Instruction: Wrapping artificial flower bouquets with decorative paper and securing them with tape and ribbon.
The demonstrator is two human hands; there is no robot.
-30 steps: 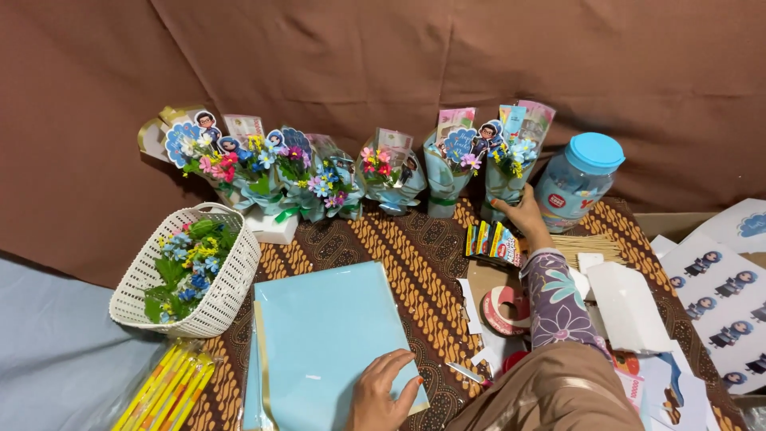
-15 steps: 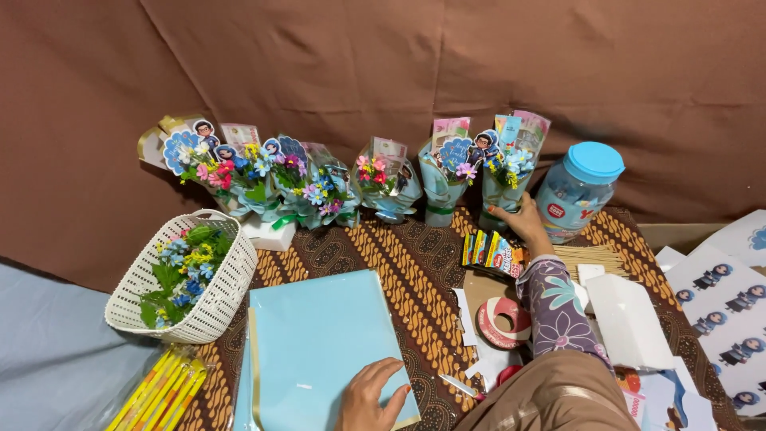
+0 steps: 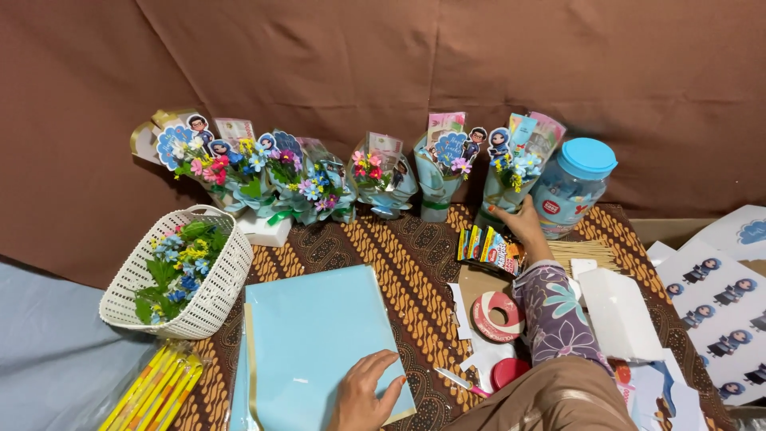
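A batik-clothed tabletop (image 3: 415, 263) stands before a brown backdrop (image 3: 383, 72). The left hand (image 3: 367, 393) lies flat, fingers spread, on blue paper (image 3: 311, 335). The right hand (image 3: 527, 221) seemingly grips a small bouquet (image 3: 515, 172).

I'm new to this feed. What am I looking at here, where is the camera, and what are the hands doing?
There is no machine: a person wears one camera on the head, looking down at their own hands. The right hand reaches forward and grips the rightmost small flower bouquet, which stands in a row against the brown backdrop beside a blue-lidded plastic jar. The left hand rests flat on a stack of light blue paper. Around them lie a white basket of flowers, a tape roll and yellow sticks.
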